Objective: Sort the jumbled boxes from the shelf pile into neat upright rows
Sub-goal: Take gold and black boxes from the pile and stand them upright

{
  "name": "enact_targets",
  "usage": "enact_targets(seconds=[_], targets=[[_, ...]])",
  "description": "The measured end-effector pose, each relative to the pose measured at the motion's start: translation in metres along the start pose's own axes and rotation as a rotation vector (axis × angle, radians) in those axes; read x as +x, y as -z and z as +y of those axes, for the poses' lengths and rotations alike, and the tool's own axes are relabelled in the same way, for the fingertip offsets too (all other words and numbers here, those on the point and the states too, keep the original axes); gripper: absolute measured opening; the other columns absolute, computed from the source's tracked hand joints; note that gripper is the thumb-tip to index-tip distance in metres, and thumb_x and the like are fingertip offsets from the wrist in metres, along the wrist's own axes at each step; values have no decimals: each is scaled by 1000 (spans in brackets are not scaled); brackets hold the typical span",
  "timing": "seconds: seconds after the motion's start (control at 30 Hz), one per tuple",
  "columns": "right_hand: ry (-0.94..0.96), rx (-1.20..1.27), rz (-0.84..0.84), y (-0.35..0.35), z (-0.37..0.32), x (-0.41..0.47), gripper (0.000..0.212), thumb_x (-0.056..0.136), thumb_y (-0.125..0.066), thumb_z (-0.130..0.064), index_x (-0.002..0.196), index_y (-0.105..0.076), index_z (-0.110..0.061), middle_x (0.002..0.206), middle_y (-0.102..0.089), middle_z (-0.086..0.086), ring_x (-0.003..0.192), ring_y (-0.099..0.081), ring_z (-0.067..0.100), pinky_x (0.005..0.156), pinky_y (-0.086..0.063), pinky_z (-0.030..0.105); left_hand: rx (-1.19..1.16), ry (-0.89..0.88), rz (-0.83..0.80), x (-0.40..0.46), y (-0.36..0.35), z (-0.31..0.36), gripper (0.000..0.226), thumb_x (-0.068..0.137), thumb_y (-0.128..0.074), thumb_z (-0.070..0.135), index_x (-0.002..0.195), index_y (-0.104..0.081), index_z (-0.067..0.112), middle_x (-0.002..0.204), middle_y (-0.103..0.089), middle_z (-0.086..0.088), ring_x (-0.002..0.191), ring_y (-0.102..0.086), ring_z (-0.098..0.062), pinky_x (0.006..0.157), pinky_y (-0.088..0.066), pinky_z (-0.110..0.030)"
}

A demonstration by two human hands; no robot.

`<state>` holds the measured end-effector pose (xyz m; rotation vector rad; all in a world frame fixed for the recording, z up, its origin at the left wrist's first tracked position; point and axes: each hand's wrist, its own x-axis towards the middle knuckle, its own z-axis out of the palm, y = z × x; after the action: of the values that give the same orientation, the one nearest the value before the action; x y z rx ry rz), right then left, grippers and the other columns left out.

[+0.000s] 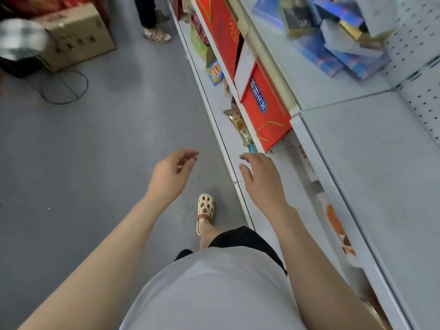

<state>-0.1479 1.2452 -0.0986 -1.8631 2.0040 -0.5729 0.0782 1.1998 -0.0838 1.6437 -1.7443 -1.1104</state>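
Right hand empty, fingers loose, hovering over the lower shelf edge, just short of the red gift box leaning on the middle shelf. Left hand empty, fingers loosely curled, out over the grey floor. Jumbled blue boxes piled on the top shelf, well apart from both hands. Cardboard, probably light and stiff, glossy so maybe slippery; best taken by the long side edges. Red box has a gold cord handle.

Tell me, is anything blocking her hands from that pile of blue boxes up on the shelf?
Nothing visible does. Both the left hand and right hand are empty and low; the blue boxes lie jumbled on the open upper shelf.
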Motion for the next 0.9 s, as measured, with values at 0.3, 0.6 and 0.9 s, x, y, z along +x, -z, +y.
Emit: enact_targets(seconds=[0.3,0.6,0.9], targets=[[33,7,6,1,-19,240,26,98,-54,-20,121,-61,-12,115,-63,8,107,-56,28,92,-44,39,140,-22,2,211,66,14,21,96,-56,20,114,-65,26,107,-69,8,99,-64,-11,88,-51,-29],[-111,-33,177,21,-22,456,31,97,-52,-23,127,-57,-14,120,-60,11,109,-53,31,96,-41,43,236,-237,-113,453,122,33,23,96,-56,24,118,-63,24,109,-62,11,102,-61,-11,91,-51,-38],[-281,-38,455,43,-45,624,30,97,-51,-25,127,-55,-20,123,-58,3,112,-52,25,94,-43,42,247,-431,-243,674,172,79,27,96,-56,25,123,-61,25,116,-63,7,103,-60,-10,90,-52,-38]])
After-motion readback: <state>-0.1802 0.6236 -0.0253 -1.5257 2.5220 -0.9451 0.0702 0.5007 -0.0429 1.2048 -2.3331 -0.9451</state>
